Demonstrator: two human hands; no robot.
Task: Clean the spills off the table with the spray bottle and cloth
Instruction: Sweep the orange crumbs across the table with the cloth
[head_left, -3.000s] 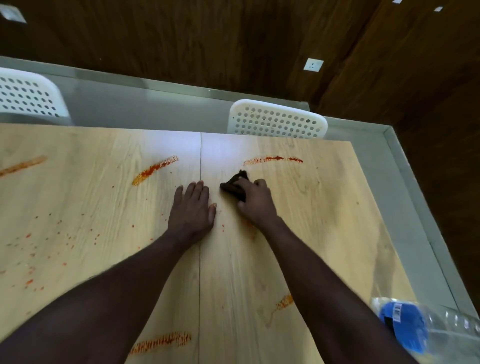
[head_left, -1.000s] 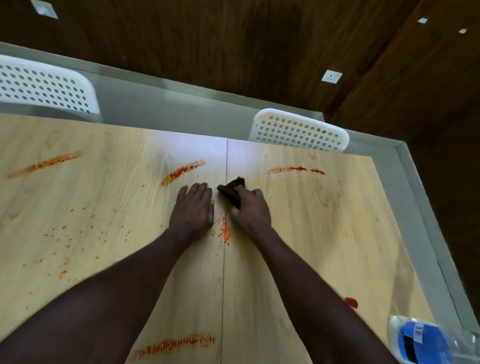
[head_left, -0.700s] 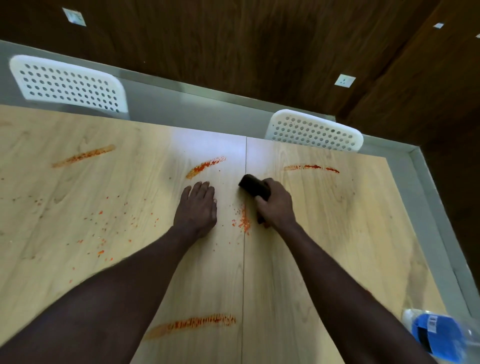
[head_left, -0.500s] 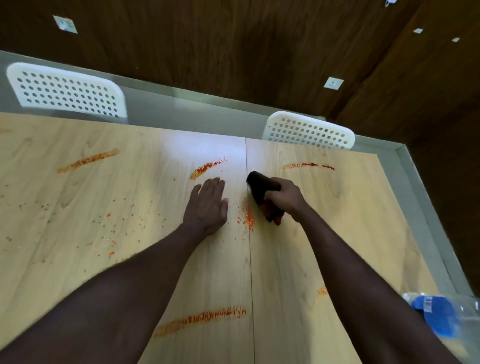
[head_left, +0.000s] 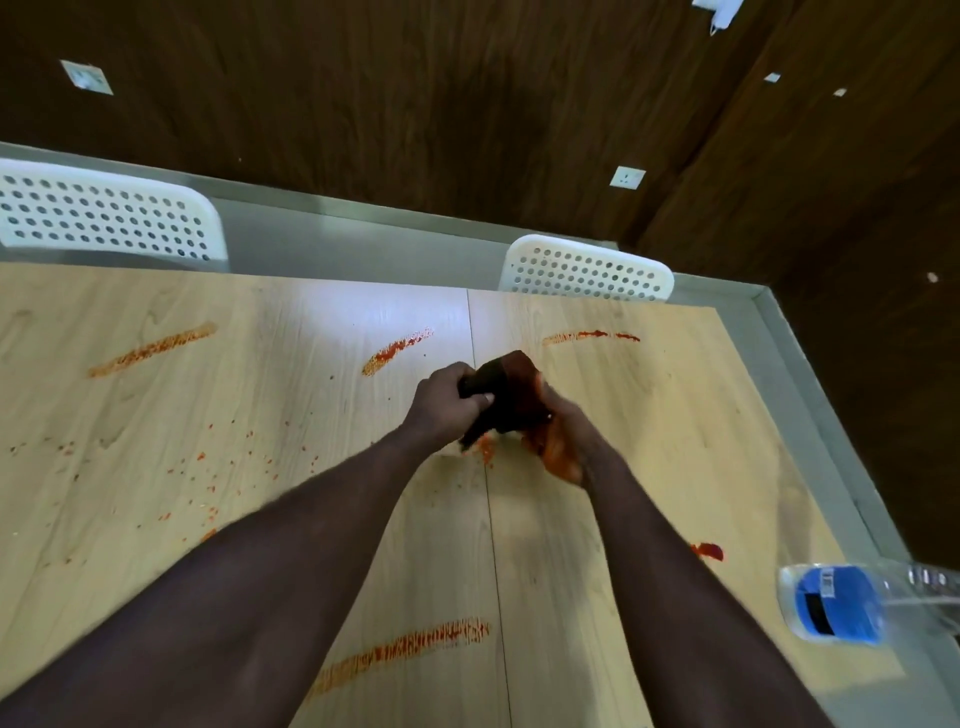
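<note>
A: How many things do you count?

B: One bench (head_left: 623, 441) of pale wood with a seam down the middle, and two white chairs (head_left: 104, 218) (head_left: 587, 270) with holes behind its far edge. There is one cloth (head_left: 504, 395) and one bottle (head_left: 831, 605). Of the spill I count four long red streaks (head_left: 150, 348) (head_left: 395, 351) (head_left: 589, 336) (head_left: 405, 649), one red blob (head_left: 707, 551) near the bottle, one small heap (head_left: 485, 451) on the seam, and many specks (head_left: 208, 467) on the left half.

A: And the hands?

B: Two. The left hand (head_left: 447, 400) and the right hand (head_left: 558, 431) are together, and both grip the cloth between them.

A: What differs from half a second ago?

B: Then the left hand lay flat on the bench and only the right hand held the cloth, close to the surface. Now the left hand is up from the bench and its fingers curl around the cloth.

A: How does the cloth look?

B: Dark and bunched, with a brown-red stain on its upper part. It is above the seam, just over the heap. The palm of the right hand is smeared orange-red, a little blurred.

A: The bottle?

B: Clear plastic with a blue label, at the near right edge, well apart from the hands.
</note>
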